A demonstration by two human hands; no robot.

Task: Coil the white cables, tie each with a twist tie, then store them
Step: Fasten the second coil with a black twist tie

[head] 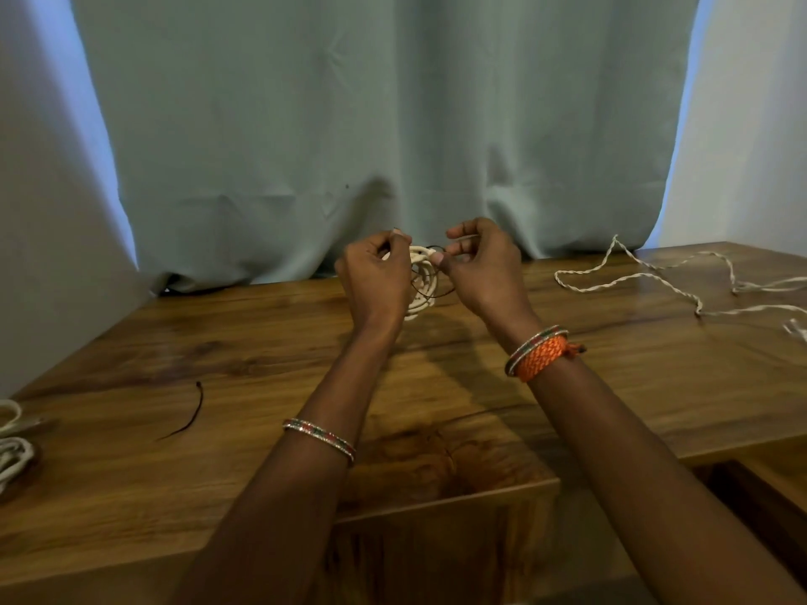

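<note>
Both forearms are bare, with no sleeves in view. The left forearm wears a thin beaded bangle of silver, red and green [319, 441]. The right wrist, right of centre in the frame, wears a matching beaded bangle [533, 344] beside a woven orange thread band with a knotted tassel [545, 356].

Dim, soft indoor light — bluish glow at the curtain [393, 124] edges, wide-angle bowing, slight overall softness.
</note>
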